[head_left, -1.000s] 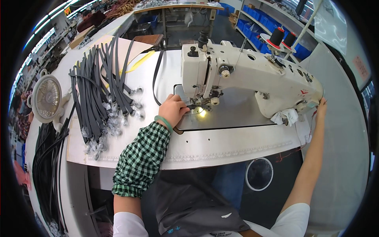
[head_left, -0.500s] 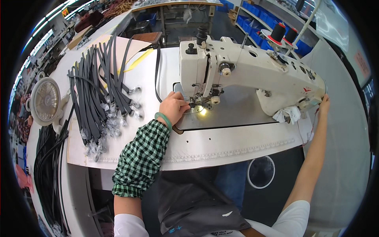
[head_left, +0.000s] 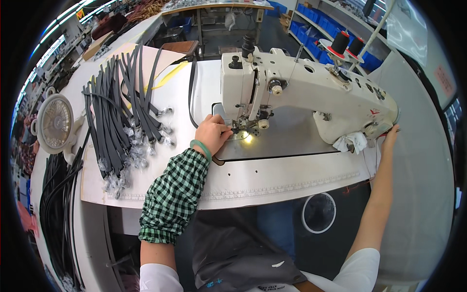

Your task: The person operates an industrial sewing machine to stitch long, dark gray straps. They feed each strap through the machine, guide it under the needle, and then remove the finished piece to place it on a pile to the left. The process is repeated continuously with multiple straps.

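Note:
A white sewing machine (head_left: 301,78) stands on the table, its lamp lighting the metal plate under the needle. Beside the presser foot, my left hand (head_left: 212,133) pinches the end of a dark strap (head_left: 191,92), which loops up behind it. My left arm wears a green checked sleeve cover and a green bangle. At the machine's right end, by the handwheel (head_left: 397,116), my right hand (head_left: 387,141) has its fingers closed around a thin, dark and reddish thing, too small to name. A white cloth (head_left: 351,142) is bunched under that end.
Left of the machine lies a pile of dark straps (head_left: 114,112) with clear-wrapped ends. A small round fan (head_left: 56,124) stands farther left, above more hanging dark straps (head_left: 58,209). Thread cones (head_left: 339,45) rise behind the machine. Blue bins (head_left: 311,34) fill the back shelves.
My right hand has come down and slightly left, away from the handwheel's edge. My left hand stays by the needle with the strap. The view has shifted slightly.

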`<state>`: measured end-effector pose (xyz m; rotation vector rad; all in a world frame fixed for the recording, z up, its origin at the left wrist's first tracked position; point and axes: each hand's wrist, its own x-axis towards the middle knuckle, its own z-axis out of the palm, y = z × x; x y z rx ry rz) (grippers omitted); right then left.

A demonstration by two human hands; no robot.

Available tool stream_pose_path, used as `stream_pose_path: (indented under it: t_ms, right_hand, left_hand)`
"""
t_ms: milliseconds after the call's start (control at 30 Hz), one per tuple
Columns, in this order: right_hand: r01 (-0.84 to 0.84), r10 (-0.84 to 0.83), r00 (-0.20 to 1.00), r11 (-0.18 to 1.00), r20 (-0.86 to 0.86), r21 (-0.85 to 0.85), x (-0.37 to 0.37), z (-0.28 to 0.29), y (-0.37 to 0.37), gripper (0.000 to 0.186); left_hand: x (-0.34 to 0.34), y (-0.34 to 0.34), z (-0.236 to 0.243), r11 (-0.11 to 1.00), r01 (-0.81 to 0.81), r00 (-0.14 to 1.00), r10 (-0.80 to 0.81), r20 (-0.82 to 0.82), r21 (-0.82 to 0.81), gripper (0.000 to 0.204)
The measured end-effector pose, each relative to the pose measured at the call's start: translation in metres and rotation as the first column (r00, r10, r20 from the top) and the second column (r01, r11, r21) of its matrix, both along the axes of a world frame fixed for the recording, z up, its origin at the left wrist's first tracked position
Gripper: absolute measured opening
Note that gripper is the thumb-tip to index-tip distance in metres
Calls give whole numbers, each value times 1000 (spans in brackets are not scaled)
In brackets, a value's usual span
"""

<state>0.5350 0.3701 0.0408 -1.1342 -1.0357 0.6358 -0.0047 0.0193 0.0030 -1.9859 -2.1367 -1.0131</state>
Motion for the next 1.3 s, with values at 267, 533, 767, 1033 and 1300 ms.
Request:
stream_pose_path:
  t_ms: [267,533,767,1033,1300]
  right_hand:
    - [53,30,866,987,499,-151,-10,61,7,51]
    - [118,-127,937,992,324,48,5,-3,4,54]
    - [-24,56,887,997,459,-76,-2,46,7,51]
    - [126,-120,944,992,307,2,-3,-10,1,52]
    - [166,-250,541,968,803,190,-12,82,9,52]
  left_hand:
    - [-3,-5,-2,1000,-24,999,24,-38,20,7]
    - [0,1,1,1000,-7,1000,7,-13,23,9]
    - [-7,-2,-3,999,-19,999,20,-40,27,10]
    - [-5,3,-3,1000,-17,999,18,-29,24,10]
    - [-3,3,-1,999,-39,999,39,-22,20,7]
